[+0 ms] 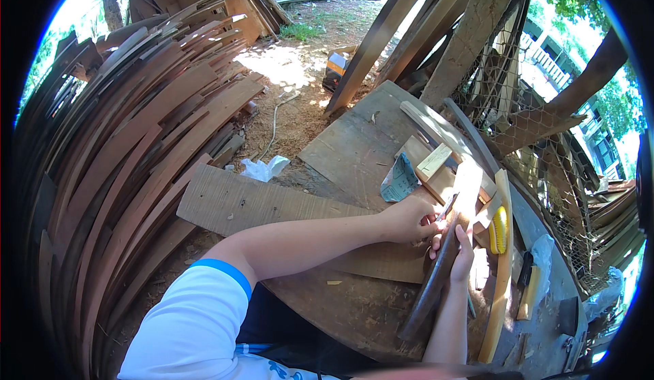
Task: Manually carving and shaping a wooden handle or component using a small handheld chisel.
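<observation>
My left hand (411,220), reaching across from the left, has its fingers closed against the near side of a long brown piece of wood (426,301). A thin thing sticks up from those fingers, too small to make out. My right hand (463,254) is wrapped round the same piece from its right side, with the thumb up along it. The wood stands slanted over the worktable (340,318), its far end in bright sun and its near end dark. A wide flat board (272,206) lies beneath my left forearm.
Right of my hands are a yellow brush (499,230), a long wooden strip (503,278), a black handle (525,269) and plastic wrap (541,254). Beyond them lie a wood block (434,162) and folded blue-green paper (400,179). Stacked planks (136,148) fill the left; wire mesh (504,87) stands right.
</observation>
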Tool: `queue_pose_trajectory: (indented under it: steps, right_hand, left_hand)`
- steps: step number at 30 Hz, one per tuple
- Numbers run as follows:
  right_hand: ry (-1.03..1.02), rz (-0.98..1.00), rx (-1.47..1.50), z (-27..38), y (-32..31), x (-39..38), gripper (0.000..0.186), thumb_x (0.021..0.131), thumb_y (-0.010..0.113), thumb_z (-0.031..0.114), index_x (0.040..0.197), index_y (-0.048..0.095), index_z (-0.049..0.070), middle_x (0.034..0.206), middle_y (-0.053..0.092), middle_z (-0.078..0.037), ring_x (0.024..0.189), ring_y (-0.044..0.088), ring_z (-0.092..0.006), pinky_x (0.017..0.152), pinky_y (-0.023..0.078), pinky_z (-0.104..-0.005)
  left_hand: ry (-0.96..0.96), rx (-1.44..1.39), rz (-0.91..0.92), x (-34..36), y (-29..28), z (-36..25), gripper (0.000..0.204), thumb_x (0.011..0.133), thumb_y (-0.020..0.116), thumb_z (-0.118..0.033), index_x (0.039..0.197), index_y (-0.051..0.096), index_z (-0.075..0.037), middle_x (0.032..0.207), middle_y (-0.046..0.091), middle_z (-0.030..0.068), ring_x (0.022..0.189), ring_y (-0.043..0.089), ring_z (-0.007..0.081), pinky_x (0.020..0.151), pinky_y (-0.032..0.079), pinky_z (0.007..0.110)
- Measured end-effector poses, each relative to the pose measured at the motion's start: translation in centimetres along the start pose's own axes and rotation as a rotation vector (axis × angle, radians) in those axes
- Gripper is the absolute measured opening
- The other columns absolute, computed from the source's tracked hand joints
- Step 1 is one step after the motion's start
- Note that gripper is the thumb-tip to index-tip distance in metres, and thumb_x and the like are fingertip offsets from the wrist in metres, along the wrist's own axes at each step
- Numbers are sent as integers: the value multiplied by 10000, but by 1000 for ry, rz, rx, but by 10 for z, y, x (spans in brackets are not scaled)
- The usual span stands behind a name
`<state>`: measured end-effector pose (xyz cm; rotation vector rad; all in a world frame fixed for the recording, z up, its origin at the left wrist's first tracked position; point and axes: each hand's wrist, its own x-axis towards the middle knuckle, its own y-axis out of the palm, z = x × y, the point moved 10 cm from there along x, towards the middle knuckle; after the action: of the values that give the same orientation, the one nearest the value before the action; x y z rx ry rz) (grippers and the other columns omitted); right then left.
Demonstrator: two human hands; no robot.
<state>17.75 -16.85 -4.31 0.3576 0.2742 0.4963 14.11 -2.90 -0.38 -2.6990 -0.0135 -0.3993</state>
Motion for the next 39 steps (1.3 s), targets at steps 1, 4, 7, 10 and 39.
queue_pose_trajectory:
  steps: [1, 4, 7, 10, 39]
  right_hand:
    - [0, 0, 0, 0, 1, 0, 338, 1046, 542, 359, 992, 607, 32, 753, 611, -104, 642, 618, -213, 544, 525, -334]
    - [13, 23, -18, 2, 5, 0, 341, 1047, 539, 362, 989, 608, 34, 744, 612, -104, 641, 617, -212, 546, 523, -329]
    - [27, 21, -22, 2, 5, 0, 341, 1048, 536, 363, 988, 608, 35, 740, 613, -105, 644, 617, -210, 548, 521, -327]
    - [13, 51, -28, 2, 6, 2, 340, 1049, 534, 359, 987, 606, 32, 754, 614, -104, 647, 616, -208, 545, 523, -329]
    - [-76, 412, 460, 17, 4, 12, 341, 1094, 391, 228, 1138, 543, -74, 923, 497, -92, 782, 469, -165, 622, 438, -261]
  left_hand:
    - [-1, -3, 1, 0, 0, 1, 321, 940, 717, -252, 956, 706, 68, 849, 742, 214, 794, 755, 289, 723, 576, 378]
    - [6, -6, 1, 1, -1, 1, 324, 943, 713, -248, 967, 705, 74, 851, 742, 218, 798, 759, 291, 726, 581, 382]
    - [-14, -4, 11, 2, -1, 2, 324, 940, 712, -244, 972, 706, 79, 854, 742, 222, 805, 762, 294, 734, 584, 385]
    - [6, 5, -3, 2, -2, 1, 314, 938, 710, -239, 970, 708, 74, 851, 740, 224, 807, 762, 299, 737, 585, 386]
    - [12, -368, 3, 2, -1, -4, 238, 977, 695, -153, 1109, 719, 43, 895, 731, 79, 812, 678, 112, 731, 546, 279]
